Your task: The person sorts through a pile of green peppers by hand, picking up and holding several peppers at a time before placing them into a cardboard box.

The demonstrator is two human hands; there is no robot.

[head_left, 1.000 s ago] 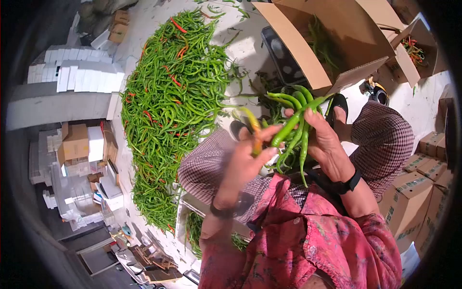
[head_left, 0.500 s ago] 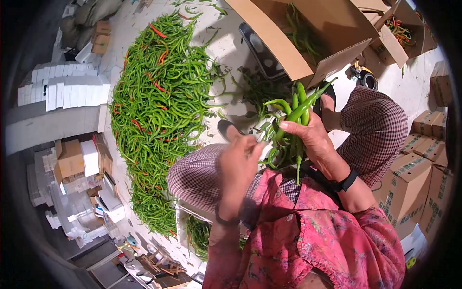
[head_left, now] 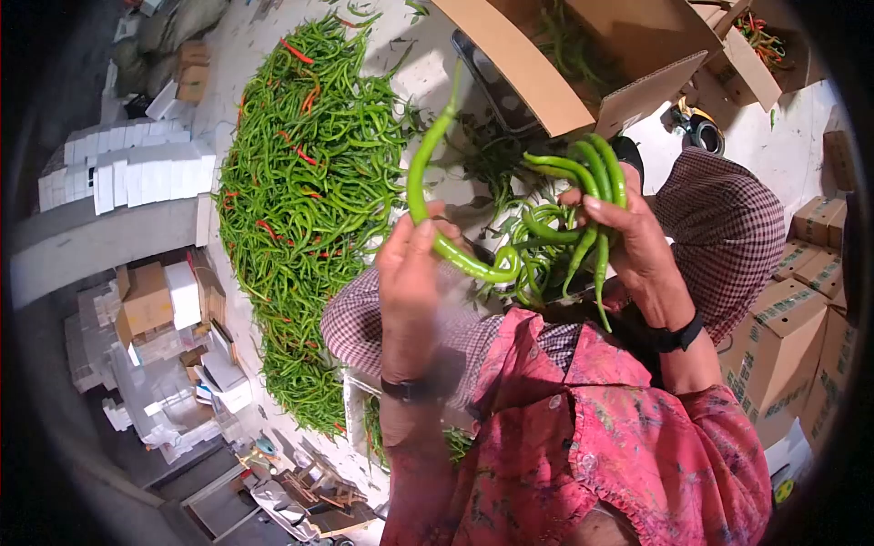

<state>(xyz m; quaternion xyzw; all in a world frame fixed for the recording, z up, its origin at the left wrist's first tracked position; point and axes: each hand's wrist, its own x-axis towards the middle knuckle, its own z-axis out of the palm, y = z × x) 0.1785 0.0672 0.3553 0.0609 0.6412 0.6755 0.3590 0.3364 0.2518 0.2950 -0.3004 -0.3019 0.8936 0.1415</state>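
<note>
My left hand [head_left: 410,264] is closed on a long, curved green chili pepper [head_left: 418,173], its thin end pointing up and its other end curling over my lap. In my right hand [head_left: 633,232] is a bunch of several green chili peppers [head_left: 594,168], gripped between thumb and fingers with the tips hanging down. More green peppers [head_left: 537,282] lie in my lap, just below and between the hands. A large heap of green chili peppers [head_left: 314,200] with a few red ones covers the floor to the left.
An open cardboard box [head_left: 519,64] with green peppers inside stands ahead. Another open box [head_left: 760,64] holds red and green peppers at the far right. Closed cartons [head_left: 774,337] are stacked on the right. White stacks [head_left: 137,168] sit at the left. A tape roll [head_left: 706,136] lies on the floor.
My left hand has come up and left, and now holds a long curved pepper. The long pepper that lay across the bunch in my right hand no longer shows there.
</note>
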